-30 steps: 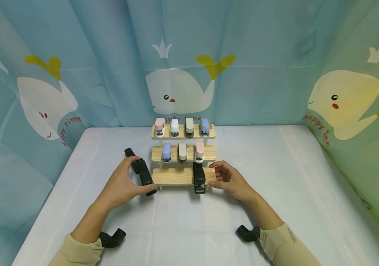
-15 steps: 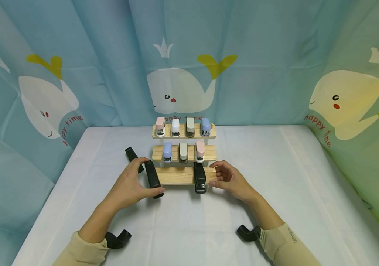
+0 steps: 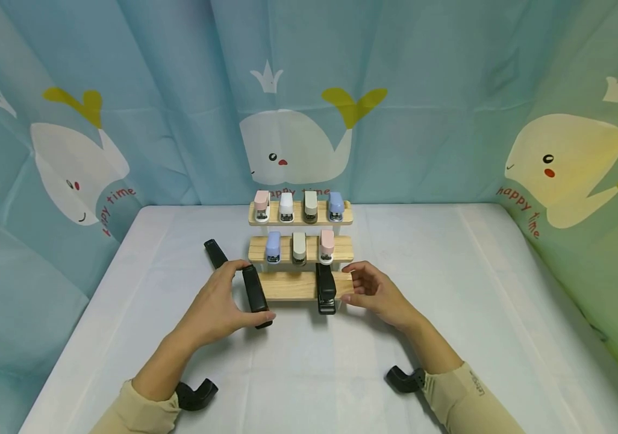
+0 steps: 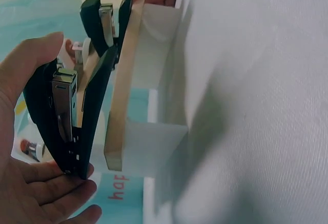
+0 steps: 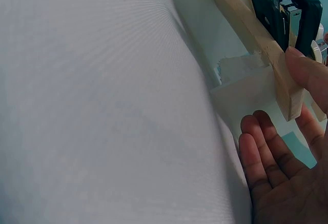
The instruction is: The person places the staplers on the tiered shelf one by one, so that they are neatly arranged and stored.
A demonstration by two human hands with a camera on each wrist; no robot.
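Observation:
My left hand (image 3: 212,308) pinches a black stapler (image 3: 255,290) between thumb and fingertips, beside the left end of a three-tier wooden display rack (image 3: 293,286). In the left wrist view this stapler (image 4: 91,116) is held just above the bottom board's end. At the rack's other end my right hand (image 3: 376,294) grips the bottom board (image 5: 292,88), thumb on its edge and a finger behind. Near that thumb, a second black stapler (image 3: 326,288) stands on the board. Another black stapler (image 3: 215,253) lies on the table at the left, partly hidden by my left hand.
Small staplers in pink, white, grey-green and blue stand on the upper tiers, such as a blue one (image 3: 335,207) and a pink one (image 3: 326,246). A white cloth covers the table (image 3: 309,374). A whale-print curtain (image 3: 423,150) hangs behind.
My left hand has carried its black stapler to the right, away from the one lying on the table and over to the bottom board's left end. The right hand keeps its place.

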